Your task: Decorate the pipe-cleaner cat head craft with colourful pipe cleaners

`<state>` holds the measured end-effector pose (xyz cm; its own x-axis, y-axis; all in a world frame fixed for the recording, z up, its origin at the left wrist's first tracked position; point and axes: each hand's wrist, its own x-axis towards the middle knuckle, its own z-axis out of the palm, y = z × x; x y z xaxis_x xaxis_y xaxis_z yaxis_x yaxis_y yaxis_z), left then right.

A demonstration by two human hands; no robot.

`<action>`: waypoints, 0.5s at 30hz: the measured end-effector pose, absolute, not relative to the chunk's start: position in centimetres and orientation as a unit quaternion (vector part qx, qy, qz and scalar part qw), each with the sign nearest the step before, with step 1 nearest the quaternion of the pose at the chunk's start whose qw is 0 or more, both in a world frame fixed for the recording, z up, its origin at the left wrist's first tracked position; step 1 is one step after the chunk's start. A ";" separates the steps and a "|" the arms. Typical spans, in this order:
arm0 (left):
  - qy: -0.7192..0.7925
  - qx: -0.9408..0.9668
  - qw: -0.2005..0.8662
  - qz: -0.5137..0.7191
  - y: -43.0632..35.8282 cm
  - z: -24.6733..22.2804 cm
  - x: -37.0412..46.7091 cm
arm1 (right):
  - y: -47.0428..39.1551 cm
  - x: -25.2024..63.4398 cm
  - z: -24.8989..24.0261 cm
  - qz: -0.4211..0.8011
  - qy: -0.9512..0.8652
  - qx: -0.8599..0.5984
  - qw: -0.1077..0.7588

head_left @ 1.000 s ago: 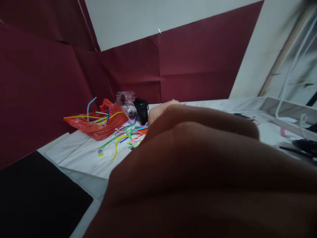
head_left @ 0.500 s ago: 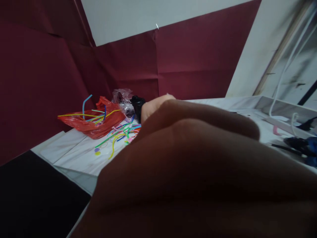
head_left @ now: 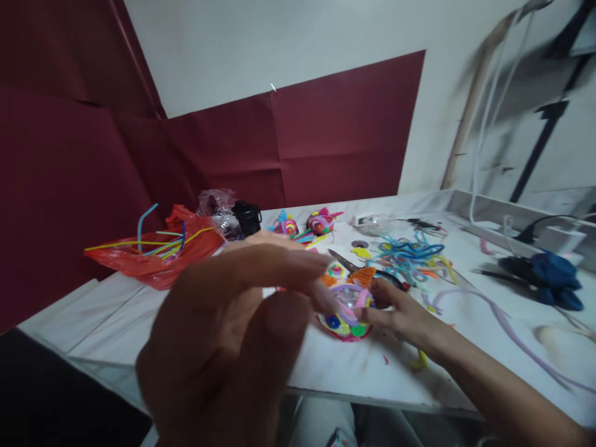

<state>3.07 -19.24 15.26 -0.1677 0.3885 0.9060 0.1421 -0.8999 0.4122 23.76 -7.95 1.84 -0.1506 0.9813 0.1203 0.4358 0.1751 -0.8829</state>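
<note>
Close to the camera, my left hand looms large and slightly blurred, fingers loosely curled and thumb just below them. I see nothing between them. Farther off, over the table, my right hand pinches the right side of a round, colourful pipe-cleaner craft. Orange fin-like pieces top this craft, its middle is shiny and clear, and blue and green dots sit low on it. My left fingertips overlap its left edge in the picture; touching is not evident. Scissors lie just behind the craft.
A red plastic bag with pipe cleaners stands left, beside a black container. Two similar colourful crafts sit at the back. Tangled blue pipe cleaners, a dark blue bundle and a lilac strip lie right.
A hand and forearm that covered much of the view have drawn back. The camera has tilted downward a little, and the craft, my right hand and the table's middle now show.
</note>
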 end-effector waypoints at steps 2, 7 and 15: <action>0.220 0.652 0.089 0.720 -17.4 13.6 2.7 | -8.2 23.6 2.3 0.404 -0.642 -0.532 0.376; 0.437 0.582 0.265 0.632 -11.1 5.1 2.1 | -8.1 23.1 2.8 0.442 -0.619 -0.527 0.379; 0.413 0.570 0.457 0.544 -9.7 0.2 4.5 | -8.3 22.6 2.7 0.420 -0.618 -0.548 0.375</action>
